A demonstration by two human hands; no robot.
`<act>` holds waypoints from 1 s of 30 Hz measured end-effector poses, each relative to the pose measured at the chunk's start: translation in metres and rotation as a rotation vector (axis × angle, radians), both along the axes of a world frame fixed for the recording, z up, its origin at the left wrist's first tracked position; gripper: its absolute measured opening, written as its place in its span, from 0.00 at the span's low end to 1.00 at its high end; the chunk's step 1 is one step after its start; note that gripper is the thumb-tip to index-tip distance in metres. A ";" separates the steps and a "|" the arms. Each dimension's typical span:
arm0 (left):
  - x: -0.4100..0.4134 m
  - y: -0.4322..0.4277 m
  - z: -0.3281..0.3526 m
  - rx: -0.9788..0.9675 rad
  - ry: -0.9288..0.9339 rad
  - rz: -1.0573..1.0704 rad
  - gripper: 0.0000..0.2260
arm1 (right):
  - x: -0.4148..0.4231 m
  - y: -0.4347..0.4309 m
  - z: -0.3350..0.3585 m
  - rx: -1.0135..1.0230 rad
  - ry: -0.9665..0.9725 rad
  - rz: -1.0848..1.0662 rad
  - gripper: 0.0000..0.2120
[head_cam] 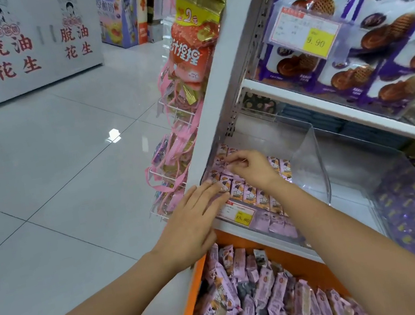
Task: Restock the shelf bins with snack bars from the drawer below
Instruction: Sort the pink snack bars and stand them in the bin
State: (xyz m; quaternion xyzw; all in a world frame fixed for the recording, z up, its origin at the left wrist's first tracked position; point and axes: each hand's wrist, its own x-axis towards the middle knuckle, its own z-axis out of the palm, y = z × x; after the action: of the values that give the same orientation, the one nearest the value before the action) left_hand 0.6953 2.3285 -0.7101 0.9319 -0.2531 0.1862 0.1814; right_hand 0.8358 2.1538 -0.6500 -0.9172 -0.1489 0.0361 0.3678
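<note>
From the head camera, both hands are up at the shelf bin (309, 165), a clear compartment on the lowest shelf. The snack bars (247, 191) already in it stand packed side by side in rows along the shelf's front edge, filling the left and front part. Bare bin floor shows behind them, toward the clear divider.

The left hand (198, 222) reaches in from the front with its fingers (213, 189) straight and together, their tips resting against the front row just above the yellow price tag (242, 218). The right hand (253, 168) lies farther in, over the rows. Its fingers (234, 159) are curled down and seem to pinch the top edge of one bar near the back left corner.

The supply sits directly beneath. The orange drawer (193, 291) is pulled out below the shelf, toward the person from both hands, heaped with loose bars (255, 303). Their long axes mostly point away, toward the shelf, though many lie askew. The left hand is nearer the drawer, so by my judgement it has the shorter drop for fetching the next handful.
</note>
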 end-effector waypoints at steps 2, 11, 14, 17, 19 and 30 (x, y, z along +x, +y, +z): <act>-0.011 -0.004 0.004 0.008 -0.034 0.013 0.29 | -0.025 -0.003 0.015 0.076 -0.034 0.049 0.08; -0.068 -0.022 -0.038 0.201 0.126 0.030 0.17 | -0.157 -0.032 0.013 0.289 -0.080 0.125 0.08; -0.083 -0.027 -0.068 0.365 0.340 0.138 0.32 | -0.185 -0.051 -0.033 0.213 0.013 0.053 0.08; -0.094 -0.029 -0.092 0.436 0.556 0.164 0.32 | -0.198 -0.071 -0.096 0.036 0.039 -0.091 0.09; -0.099 -0.029 -0.101 0.375 0.567 0.161 0.32 | -0.204 -0.081 -0.129 -0.095 0.109 -0.174 0.07; -0.101 -0.023 -0.120 0.308 0.442 0.118 0.26 | -0.216 -0.095 -0.198 -0.292 0.711 -0.163 0.18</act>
State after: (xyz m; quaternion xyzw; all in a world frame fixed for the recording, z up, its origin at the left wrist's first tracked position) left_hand 0.5947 2.3051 -0.8296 0.9796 -0.1781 -0.0522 0.0773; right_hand 0.6198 2.0584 -0.8480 -0.8990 0.0679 0.3430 0.2638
